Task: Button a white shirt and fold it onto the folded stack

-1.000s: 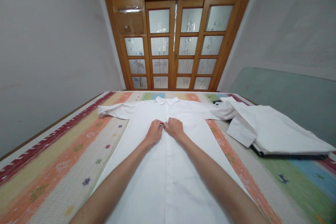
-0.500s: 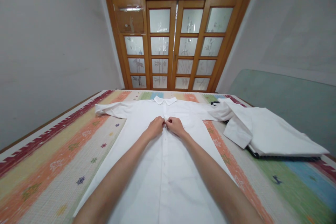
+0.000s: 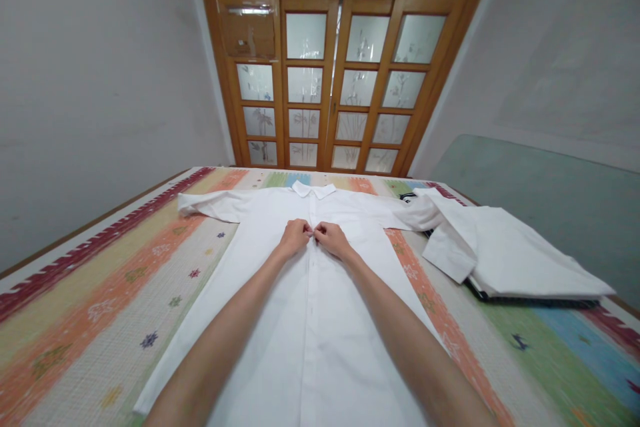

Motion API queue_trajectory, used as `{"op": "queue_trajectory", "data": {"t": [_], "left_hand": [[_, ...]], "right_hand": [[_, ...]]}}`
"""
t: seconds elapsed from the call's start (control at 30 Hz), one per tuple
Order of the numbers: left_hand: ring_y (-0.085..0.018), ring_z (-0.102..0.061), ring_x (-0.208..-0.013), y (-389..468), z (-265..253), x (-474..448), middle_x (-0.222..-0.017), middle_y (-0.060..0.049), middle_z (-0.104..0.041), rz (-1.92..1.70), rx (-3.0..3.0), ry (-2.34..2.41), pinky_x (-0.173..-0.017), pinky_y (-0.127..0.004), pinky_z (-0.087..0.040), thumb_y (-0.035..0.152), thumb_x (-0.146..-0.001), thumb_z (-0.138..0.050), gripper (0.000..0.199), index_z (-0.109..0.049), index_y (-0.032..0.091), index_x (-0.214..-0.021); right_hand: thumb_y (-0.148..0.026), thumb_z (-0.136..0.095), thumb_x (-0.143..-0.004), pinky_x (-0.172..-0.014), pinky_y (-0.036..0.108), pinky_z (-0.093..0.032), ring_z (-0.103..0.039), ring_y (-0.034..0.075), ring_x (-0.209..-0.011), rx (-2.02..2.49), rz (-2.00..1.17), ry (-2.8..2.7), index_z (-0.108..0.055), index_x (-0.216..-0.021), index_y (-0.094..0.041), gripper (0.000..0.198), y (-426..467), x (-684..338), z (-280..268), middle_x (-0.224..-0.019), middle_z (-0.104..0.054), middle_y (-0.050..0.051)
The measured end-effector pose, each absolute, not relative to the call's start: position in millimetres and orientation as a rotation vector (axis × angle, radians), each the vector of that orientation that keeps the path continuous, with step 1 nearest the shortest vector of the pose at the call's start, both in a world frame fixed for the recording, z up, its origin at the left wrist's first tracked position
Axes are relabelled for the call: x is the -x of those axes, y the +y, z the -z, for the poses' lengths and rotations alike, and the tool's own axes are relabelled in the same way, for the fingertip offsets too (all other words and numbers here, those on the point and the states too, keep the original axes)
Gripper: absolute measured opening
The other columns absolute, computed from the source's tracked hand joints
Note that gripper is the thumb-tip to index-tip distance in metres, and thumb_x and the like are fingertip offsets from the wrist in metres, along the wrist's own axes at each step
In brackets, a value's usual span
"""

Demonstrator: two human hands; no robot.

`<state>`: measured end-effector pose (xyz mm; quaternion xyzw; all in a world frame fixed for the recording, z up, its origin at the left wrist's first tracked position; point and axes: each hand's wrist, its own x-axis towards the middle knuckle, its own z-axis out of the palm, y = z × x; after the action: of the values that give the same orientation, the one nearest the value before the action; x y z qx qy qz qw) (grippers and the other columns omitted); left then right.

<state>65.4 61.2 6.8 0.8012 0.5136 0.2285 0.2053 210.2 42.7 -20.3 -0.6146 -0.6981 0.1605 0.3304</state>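
- Since a second ago both hands have crept a little up the shirt front toward the collar, and they remain pinched together at the middle seam.
- Head view: the white shirt (image 3: 310, 307) lies flat, front up, on the striped bedspread (image 3: 100, 300), sleeves spread out to both sides and collar (image 3: 313, 190) at the far end.
- The left hand (image 3: 295, 238) rests on the chest of the shirt, fingers curled and pinching the cloth at the button strip.
- The right hand (image 3: 331, 239) meets it fingertip to fingertip, likewise closed on the strip's edge.
- To the right, a pile of folded white clothes (image 3: 510, 257) lies on the bedspread, touching the shirt's sleeve.
- Beyond the bed stands a wooden door (image 3: 330, 80) with frosted panes.
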Motion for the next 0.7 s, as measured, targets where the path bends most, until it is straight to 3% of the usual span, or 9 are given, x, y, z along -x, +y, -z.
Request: {"op": "queue_trajectory", "data": {"t": [0.13, 0.37, 0.53, 0.7], "left_hand": [[-0.016, -0.066, -0.08, 57.5, -11.3, -65.4, -0.081, -0.007, -0.074, -0.666, -2.105, 1.458, -0.076, -0.024, -0.048, 0.014, -0.075, -0.064, 0.01, -0.073, 0.014, -0.079], [-0.012, -0.064, -0.049, 55.4, -10.8, -67.9, -0.057, -0.004, -0.069, -0.643, -1.746, 1.496, -0.053, -0.019, -0.051, 0.015, -0.075, -0.065, 0.008, -0.07, 0.01, -0.079], [-0.013, -0.067, -0.052, 58.9, -6.8, -69.3, -0.061, -0.005, -0.071, -0.692, -1.551, 1.488, -0.053, -0.018, -0.053, 0.011, -0.071, -0.068, 0.004, -0.068, 0.01, -0.075], [-0.014, -0.068, -0.053, 60.8, -4.8, -69.6, -0.063, -0.006, -0.072, -0.725, -1.446, 1.459, -0.054, -0.02, -0.055, 0.008, -0.071, -0.067, 0.008, -0.067, 0.009, -0.078]], "right_hand": [[-0.02, -0.054, -0.078, -0.063, 0.021, -0.039, -0.058, 0.013, -0.066, 1.637, -0.438, -1.82, -0.068, -0.075, -0.017, 0.015, 39.8, -209.4, 17.3, -0.071, -0.07, 0.002], [-0.019, -0.055, -0.074, -0.065, 0.022, -0.039, -0.059, 0.014, -0.069, 1.725, -0.516, -1.751, -0.07, -0.072, -0.016, 0.016, 40.0, -205.2, 7.7, -0.073, -0.071, 0.005], [-0.017, -0.054, -0.072, -0.056, 0.019, -0.037, -0.057, 0.011, -0.056, 1.76, -0.672, -1.639, -0.065, -0.055, -0.014, 0.02, 42.4, -202.8, 2.7, -0.054, -0.064, 0.002], [-0.016, -0.05, -0.073, -0.039, 0.018, -0.029, -0.04, 0.007, -0.032, 1.754, -0.903, -1.489, -0.06, -0.054, -0.015, 0.022, 38.9, -204.0, 0.1, -0.035, -0.046, -0.005]]}}
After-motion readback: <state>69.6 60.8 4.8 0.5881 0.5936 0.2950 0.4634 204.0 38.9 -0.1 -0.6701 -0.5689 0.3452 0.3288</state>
